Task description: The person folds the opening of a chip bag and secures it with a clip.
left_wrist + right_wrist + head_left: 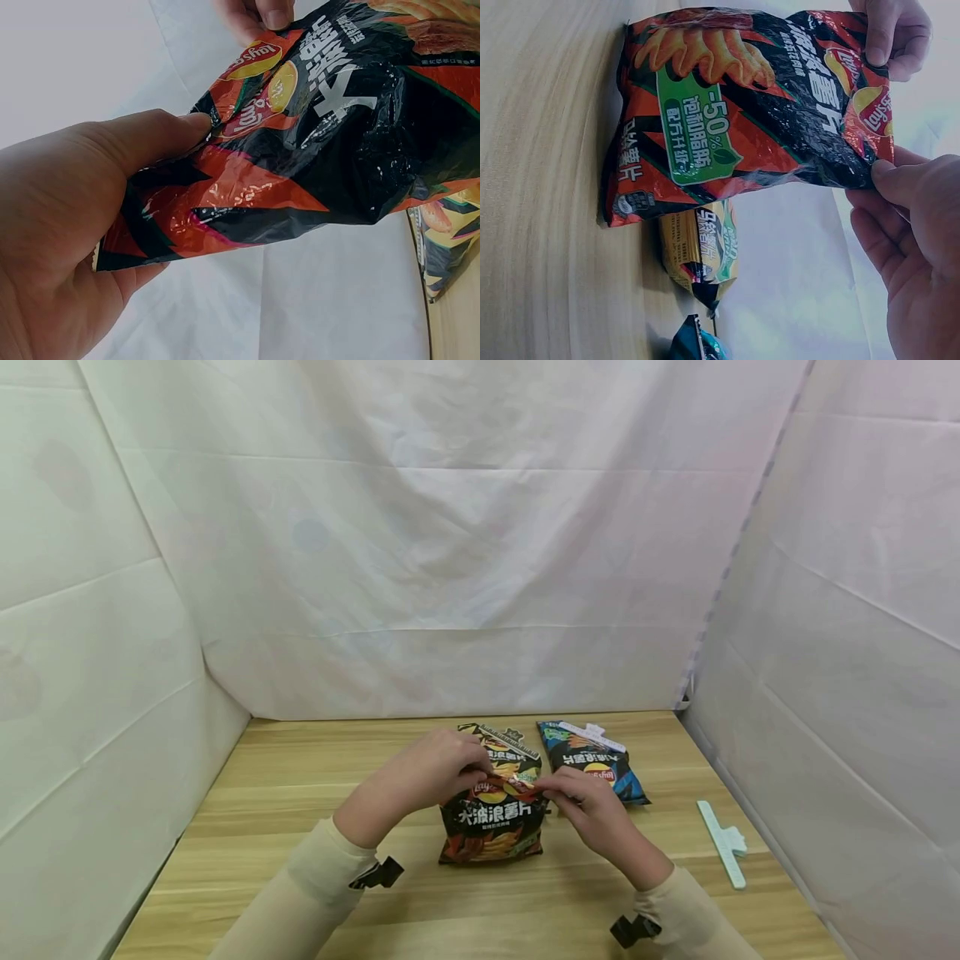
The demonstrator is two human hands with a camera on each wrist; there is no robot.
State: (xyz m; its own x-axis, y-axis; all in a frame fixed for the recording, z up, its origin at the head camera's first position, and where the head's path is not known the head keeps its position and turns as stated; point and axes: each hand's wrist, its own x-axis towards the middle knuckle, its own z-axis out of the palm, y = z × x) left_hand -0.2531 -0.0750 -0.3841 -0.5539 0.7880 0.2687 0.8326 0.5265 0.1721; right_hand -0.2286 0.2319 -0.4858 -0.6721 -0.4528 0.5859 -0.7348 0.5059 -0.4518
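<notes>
1. The left hand (427, 777) pinches the top left corner of the red and black chip bag (491, 827). In the left wrist view its thumb (161, 139) presses the crinkled top edge against fingers curled behind the foil.

2. The chip bag stands upright on the wooden table (285, 827), bottom edge on the wood, near the middle of the table and just in front of the person. Its long axis runs from 6 o'clock at the base to 12 o'clock at the seal. The seal itself runs 9 to 3 o'clock between the 2 hands.

3. The right hand (592, 814) pinches the top right corner, thumb and forefinger clamped on the seal. From these fingers the bag hangs toward 6 o'clock. Both hands are equally near, 1 at each end of the seal.

4. Behind the bag, at 12 o'clock, lies a yellow chip bag (510, 756) with a dark clip on its top.

5. At 1 o'clock lies a blue chip bag (596, 764), closed by a white clip.

6. At 3 o'clock, well apart, a loose pale green clip (722, 843) lies on the table.
</notes>
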